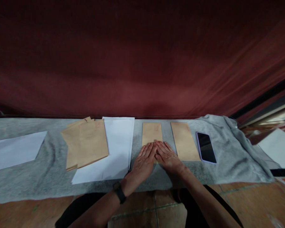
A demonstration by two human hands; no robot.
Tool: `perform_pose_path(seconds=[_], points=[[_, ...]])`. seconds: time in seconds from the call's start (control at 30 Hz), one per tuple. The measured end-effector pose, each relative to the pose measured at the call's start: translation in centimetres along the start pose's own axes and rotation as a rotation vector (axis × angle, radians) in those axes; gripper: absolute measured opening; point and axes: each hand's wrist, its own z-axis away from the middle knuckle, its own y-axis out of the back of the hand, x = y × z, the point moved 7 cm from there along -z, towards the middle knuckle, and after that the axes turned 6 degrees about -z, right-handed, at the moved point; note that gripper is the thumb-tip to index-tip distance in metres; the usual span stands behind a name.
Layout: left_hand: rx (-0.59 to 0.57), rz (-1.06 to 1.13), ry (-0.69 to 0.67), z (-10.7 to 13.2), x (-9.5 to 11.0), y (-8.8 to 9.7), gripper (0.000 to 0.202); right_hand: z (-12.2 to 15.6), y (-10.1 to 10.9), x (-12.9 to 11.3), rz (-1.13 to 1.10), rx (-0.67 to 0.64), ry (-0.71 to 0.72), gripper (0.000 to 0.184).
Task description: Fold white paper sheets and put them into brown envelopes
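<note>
1. Head view: a brown envelope (pixel 151 131) lies flat on the grey-clothed counter (pixel 54 183), between a pile of white sheets (pixel 120 136) on the left and a second brown envelope (pixel 184 141) on the right.
2. Whether it, or any other envelope here, holds something cannot be told.
3. Its long axis runs straight from near to far; faint reddish print marks the right of its far end.
4. The left hand (pixel 143 160) and right hand (pixel 168 157) press palm down over its near part, fingers straight and angled inward, tips meeting in a peak.
5. The second envelope's long axis slants, far end to the left, near end to the right.
6. Just beside it on the right, a dark-screened phone (pixel 206 148) slants likewise.
7. Left of the hands, a fanned stack of brown envelopes (pixel 92 144) partly covers the white sheets; another white sheet (pixel 16 150) lies farther left.
</note>
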Motion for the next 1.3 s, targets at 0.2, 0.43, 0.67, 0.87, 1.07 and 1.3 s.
perform_pose_path(seconds=[0.2, 0.43, 0.67, 0.87, 1.07, 1.3], points=[[-0.012, -0.053, 0.120, 0.7, -1.4, 0.3, 0.054, 0.3, 0.7, -0.1, 0.025, 0.011, 0.009, 0.058], [-0.034, -0.056, 0.099, -0.5, -1.6, 0.6, 0.053, 0.4, 0.4, 0.2, 0.030, -0.010, -0.011, 0.059], [-0.059, -0.083, 0.053, -4.4, -1.5, -1.2, 0.054, 0.4, -0.2, 0.5, 0.053, -0.016, -0.042, 0.057], [-0.056, -0.069, 0.109, -6.4, -3.0, -1.7, 0.055, 0.3, 0.0, 0.5, 0.053, 0.030, -0.062, 0.061], [-0.027, -0.043, 0.183, -7.4, -4.3, -1.1, 0.054, 0.3, 0.0, 0.5, 0.045, 0.021, -0.074, 0.064], [-0.082, -0.004, 0.055, -8.2, -2.6, -0.9, 0.050, 0.4, -0.1, 0.4, 0.070, 0.044, -0.068, 0.059]])
